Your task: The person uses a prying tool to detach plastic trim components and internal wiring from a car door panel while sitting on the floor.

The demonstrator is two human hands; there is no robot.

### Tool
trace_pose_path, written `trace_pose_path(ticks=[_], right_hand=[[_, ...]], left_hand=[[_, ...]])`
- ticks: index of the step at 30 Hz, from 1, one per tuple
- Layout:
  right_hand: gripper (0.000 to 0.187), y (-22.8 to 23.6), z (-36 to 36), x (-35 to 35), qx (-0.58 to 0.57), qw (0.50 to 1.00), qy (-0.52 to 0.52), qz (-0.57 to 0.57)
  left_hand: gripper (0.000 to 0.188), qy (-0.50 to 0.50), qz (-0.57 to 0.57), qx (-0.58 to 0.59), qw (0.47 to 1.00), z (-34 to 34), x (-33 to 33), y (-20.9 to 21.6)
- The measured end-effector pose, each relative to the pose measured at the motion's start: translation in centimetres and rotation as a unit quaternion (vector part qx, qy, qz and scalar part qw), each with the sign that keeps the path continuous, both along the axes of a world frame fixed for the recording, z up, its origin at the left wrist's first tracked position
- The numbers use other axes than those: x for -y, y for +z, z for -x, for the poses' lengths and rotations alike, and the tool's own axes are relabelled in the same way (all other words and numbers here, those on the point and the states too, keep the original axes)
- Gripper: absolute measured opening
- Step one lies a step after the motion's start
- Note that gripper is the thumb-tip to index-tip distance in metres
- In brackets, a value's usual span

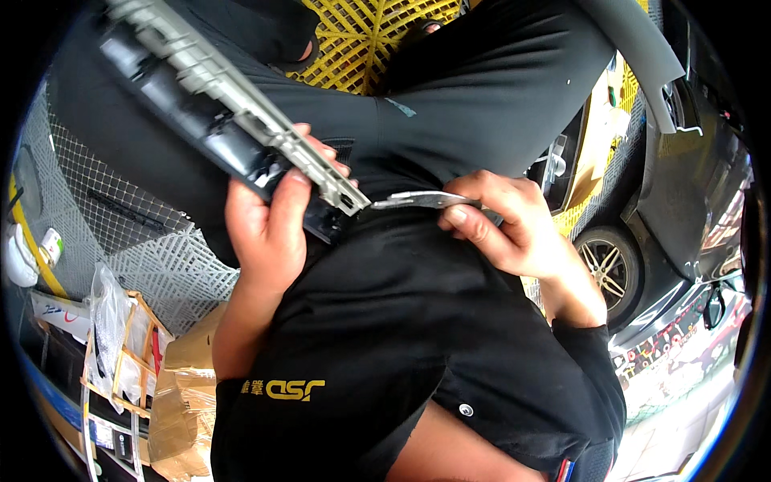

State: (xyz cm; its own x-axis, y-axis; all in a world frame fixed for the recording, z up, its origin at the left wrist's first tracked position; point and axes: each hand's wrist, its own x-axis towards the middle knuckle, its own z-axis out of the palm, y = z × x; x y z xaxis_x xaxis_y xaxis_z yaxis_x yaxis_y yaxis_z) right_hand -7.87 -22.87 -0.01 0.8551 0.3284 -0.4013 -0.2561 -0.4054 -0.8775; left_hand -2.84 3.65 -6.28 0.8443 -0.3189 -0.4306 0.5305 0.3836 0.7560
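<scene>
A long car trim piece [233, 104], glossy black with a ribbed grey clip strip along it, slants from the upper left to the middle, over my lap. My left hand [269, 221] wraps round it near its lower end, thumb on top and fingers behind. In my right hand [498, 217] a slim silver utility knife [426, 198] is pinched between thumb and fingers. Its narrow tip points left and lies right by the lower end of the grey strip; whether they touch I cannot tell.
My legs in black trousers [482, 88] spread beneath the work. To the right stands a dark car with a spoked wheel [606, 269]; a grey panel [634, 48] is above it. A cardboard box [189, 402] and a wooden frame [132, 361] sit lower left. Yellow floor grating [361, 36] lies ahead.
</scene>
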Motion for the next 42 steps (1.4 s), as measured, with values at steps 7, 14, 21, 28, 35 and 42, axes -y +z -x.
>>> trace_pose_path(ticks=[7, 14, 21, 28, 35, 42], right_hand=[[0.016, 0.2, -0.4, -1.6, 0.048, 0.996, 0.024, 0.069], [0.020, 0.8, -0.4, -1.8, 0.051, 0.991, 0.027, 0.120], [0.024, 0.0, 0.3, -3.1, 0.152, 0.970, 0.057, 0.182], [0.028, -0.7, 0.4, -4.3, 0.120, 0.961, 0.090, 0.232], [0.029, -0.9, 0.1, -4.6, 0.117, 0.954, 0.113, 0.250], [0.029, -0.9, -0.6, -4.4, 0.105, 0.946, 0.159, 0.261]], left_hand=[[0.041, -0.104, -0.021, 0.008, 0.994, 1.9, -1.7, 0.2], [0.037, -0.159, -0.003, -0.024, 0.987, 1.4, -1.9, 0.1], [0.032, -0.125, -0.059, 0.028, 0.990, 2.1, -1.6, -0.3], [0.033, -0.074, -0.059, 0.117, 0.989, 3.0, -1.4, -0.1], [0.029, -0.057, -0.083, 0.097, 0.990, 3.1, -1.3, -0.1], [0.029, -0.043, -0.090, 0.080, 0.992, 3.5, -1.1, -0.5]])
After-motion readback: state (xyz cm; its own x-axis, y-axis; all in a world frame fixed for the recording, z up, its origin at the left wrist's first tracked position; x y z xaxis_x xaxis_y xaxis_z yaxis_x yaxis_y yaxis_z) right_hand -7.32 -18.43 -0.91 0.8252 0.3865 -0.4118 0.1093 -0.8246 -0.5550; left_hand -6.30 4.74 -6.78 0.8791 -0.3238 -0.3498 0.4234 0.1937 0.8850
